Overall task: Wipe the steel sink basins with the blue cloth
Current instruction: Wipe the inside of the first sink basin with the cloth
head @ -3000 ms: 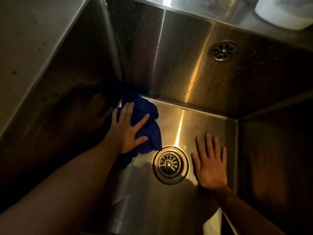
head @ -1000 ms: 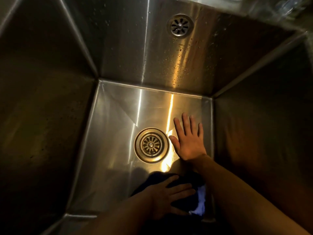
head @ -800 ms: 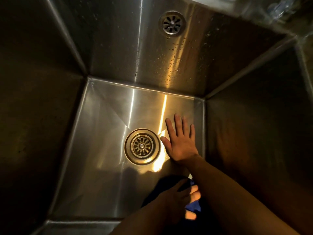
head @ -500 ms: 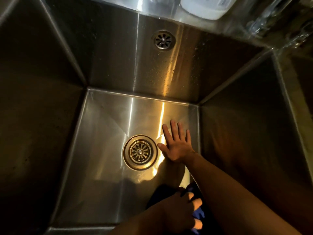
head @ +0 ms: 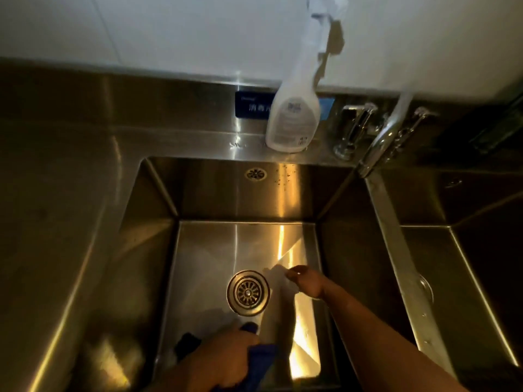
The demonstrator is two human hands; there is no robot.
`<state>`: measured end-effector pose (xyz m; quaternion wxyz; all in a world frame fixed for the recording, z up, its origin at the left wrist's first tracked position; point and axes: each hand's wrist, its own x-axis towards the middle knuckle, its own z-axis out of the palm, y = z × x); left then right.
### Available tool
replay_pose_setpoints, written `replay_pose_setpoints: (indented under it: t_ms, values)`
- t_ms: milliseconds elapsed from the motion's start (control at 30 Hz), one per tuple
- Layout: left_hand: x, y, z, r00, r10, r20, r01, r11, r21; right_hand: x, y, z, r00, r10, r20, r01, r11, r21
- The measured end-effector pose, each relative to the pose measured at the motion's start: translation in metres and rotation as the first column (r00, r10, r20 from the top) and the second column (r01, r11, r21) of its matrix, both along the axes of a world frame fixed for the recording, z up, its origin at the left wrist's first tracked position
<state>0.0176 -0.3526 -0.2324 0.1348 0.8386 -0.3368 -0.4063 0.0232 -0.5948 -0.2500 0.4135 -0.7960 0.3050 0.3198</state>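
Head view, looking down into a steel sink, dim warm light.

Left basin [head: 158, 250] fills the middle of the picture. Round drain [head: 248, 292] sits in its floor, a small overflow grille [head: 255, 174] high on the far wall. A bright streak of light runs down the floor, right of the drain.

Left hand [head: 223, 355] is low at the near edge of this basin, closed over the blue cloth [head: 263, 360]. The cloth is bunched under the hand and shows past it toward the drain and on the right; a dark bit pokes out on the left.

Right hand [head: 307, 281] is on or just over the basin floor, just right of the drain, well apart from the cloth. It is blurred, so I cannot tell whether its fingers are flat or curled. Nothing is seen in it.

Right basin [head: 467, 250] is partly in view, parted from the left one by a steel divider [head: 396, 250].

On the back ledge a white spray bottle [head: 294, 120] stands upright in front of a dark blue sign [head: 252, 107]. A chrome tap [head: 379, 142] is to the right of the bottle, its spout reaching over the divider. A steel counter [head: 56, 222] runs along the left, and a white wall [head: 169, 32] is behind.
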Motion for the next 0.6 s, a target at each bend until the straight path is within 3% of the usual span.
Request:
replay_pose_setpoints:
  t_ms: [33, 133, 200, 233, 300, 333, 367, 400, 467, 500, 567, 600]
  values:
    - [0.004, 0.012, 0.008, 0.997, 0.063, -0.039, -0.063, 0.998, 0.005, -0.005, 0.007, 0.012, 0.997, -0.075, -0.008, 0.075, 0.997, 0.031]
    - [0.021, 0.034, 0.031, 0.959, 0.27, 0.083, -0.263, 0.961, -0.086, -0.021, 0.038, 0.049, 0.947, -0.282, -0.155, 0.307, 0.936, 0.174]
    - [0.027, 0.035, 0.048, 0.907, 0.402, 0.124, -0.377, 0.907, -0.188, -0.031, 0.064, 0.067, 0.878, -0.389, -0.279, 0.471, 0.807, 0.357]
    - [0.027, 0.03, 0.058, 0.887, 0.442, 0.133, -0.406, 0.885, -0.23, -0.035, 0.076, 0.071, 0.831, -0.431, -0.352, 0.556, 0.673, 0.488]
    - [0.024, 0.012, 0.069, 0.855, 0.496, 0.153, -0.426, 0.838, -0.34, -0.037, 0.098, 0.075, 0.752, -0.452, -0.481, 0.634, 0.294, 0.715]
    - [0.021, -0.002, 0.072, 0.851, 0.518, 0.086, -0.45, 0.805, -0.387, -0.036, 0.106, 0.078, 0.708, -0.483, -0.514, 0.635, 0.118, 0.763]
    - [0.015, -0.014, 0.076, 0.848, 0.528, -0.044, -0.495, 0.758, -0.424, -0.034, 0.11, 0.08, 0.647, -0.549, -0.529, 0.627, -0.012, 0.779]
    - [0.01, -0.023, 0.075, 0.821, 0.547, -0.165, -0.554, 0.691, -0.465, -0.03, 0.11, 0.079, 0.598, -0.627, -0.5, 0.611, -0.047, 0.79]
    - [0.009, -0.027, 0.062, 0.737, 0.546, -0.398, -0.676, 0.588, -0.444, -0.025, 0.104, 0.07, 0.595, -0.72, -0.358, 0.611, 0.115, 0.784]
    - [0.012, -0.026, 0.054, 0.715, 0.496, -0.493, -0.695, 0.578, -0.427, -0.024, 0.098, 0.065, 0.617, -0.728, -0.299, 0.617, 0.212, 0.758]
    - [0.017, -0.019, 0.037, 0.724, 0.404, -0.56, -0.671, 0.601, -0.434, -0.022, 0.087, 0.051, 0.671, -0.715, -0.195, 0.603, 0.374, 0.705]
    - [0.02, -0.019, 0.03, 0.747, 0.421, -0.514, -0.652, 0.611, -0.448, -0.02, 0.082, 0.042, 0.696, -0.705, -0.132, 0.581, 0.446, 0.68]
